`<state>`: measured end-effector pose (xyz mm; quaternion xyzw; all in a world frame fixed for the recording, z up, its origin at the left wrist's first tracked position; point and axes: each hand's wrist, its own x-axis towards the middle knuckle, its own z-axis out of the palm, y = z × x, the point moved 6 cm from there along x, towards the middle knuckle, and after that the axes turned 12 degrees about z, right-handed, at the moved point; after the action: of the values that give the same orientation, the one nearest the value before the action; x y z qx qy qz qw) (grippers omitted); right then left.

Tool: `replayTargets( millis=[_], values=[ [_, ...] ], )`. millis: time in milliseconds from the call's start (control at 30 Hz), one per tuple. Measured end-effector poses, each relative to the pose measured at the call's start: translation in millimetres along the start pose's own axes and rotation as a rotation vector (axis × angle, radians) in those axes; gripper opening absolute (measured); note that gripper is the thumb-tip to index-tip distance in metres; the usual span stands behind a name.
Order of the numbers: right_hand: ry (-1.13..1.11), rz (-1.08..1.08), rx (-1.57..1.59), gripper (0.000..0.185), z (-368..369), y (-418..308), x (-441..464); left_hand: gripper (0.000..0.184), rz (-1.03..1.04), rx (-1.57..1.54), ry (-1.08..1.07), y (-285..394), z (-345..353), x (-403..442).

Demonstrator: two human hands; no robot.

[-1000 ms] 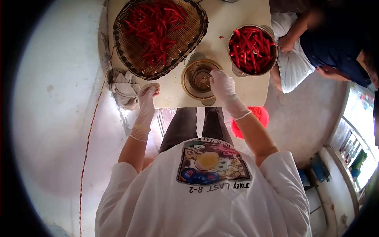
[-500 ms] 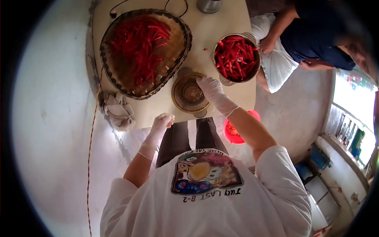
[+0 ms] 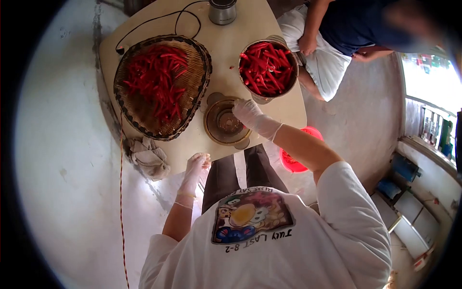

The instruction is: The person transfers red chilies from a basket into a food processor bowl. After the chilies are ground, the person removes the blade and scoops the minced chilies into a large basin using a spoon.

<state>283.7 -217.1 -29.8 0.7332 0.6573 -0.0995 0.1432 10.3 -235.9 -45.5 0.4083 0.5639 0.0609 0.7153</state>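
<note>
A brown pot (image 3: 210,133) with two side handles stands near the table's front edge, with a few small light bits at its bottom. My right hand (image 3: 251,117), in a thin clear glove, is over the pot's right rim with its fingers curled inward. Whatever those fingers hold is hidden. Just off the table's front edge is my left hand (image 3: 196,166), also gloved and closed; its contents do not show. To the left lies a wicker basket (image 3: 198,91) with a heap of red chillies (image 3: 161,79). Behind the pot on the right, another pot (image 3: 294,79) is filled with cut red chillies (image 3: 268,67).
A grey cloth (image 3: 149,158) lies at the table's left corner. At the back are a metal appliance (image 3: 222,12) and a black cord (image 3: 159,18). A red basin (image 3: 313,134) is below the right edge. Another person (image 3: 356,29) sits at right.
The view has turned and shifted, so the table and its contents appear farther left and tilted. My right hand stays at the pot's rim, and my left hand stays closed near the edge.
</note>
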Motion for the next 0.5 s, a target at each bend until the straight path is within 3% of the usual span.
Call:
replayTargets(
  millis=[100,300,500],
  values=[
    [0.004,-0.011,-0.095,0.015,4,2,-10,0.018,-0.006,0.046,0.0,3,2,-3],
    [0.13,-0.304,-0.195,0.016,8,7,-22,0.017,-0.016,0.067,-0.019,-4,5,-7],
    [-0.112,-0.305,-0.057,0.013,7,14,-30,0.015,0.017,0.038,0.007,-3,12,-13]
  ],
)
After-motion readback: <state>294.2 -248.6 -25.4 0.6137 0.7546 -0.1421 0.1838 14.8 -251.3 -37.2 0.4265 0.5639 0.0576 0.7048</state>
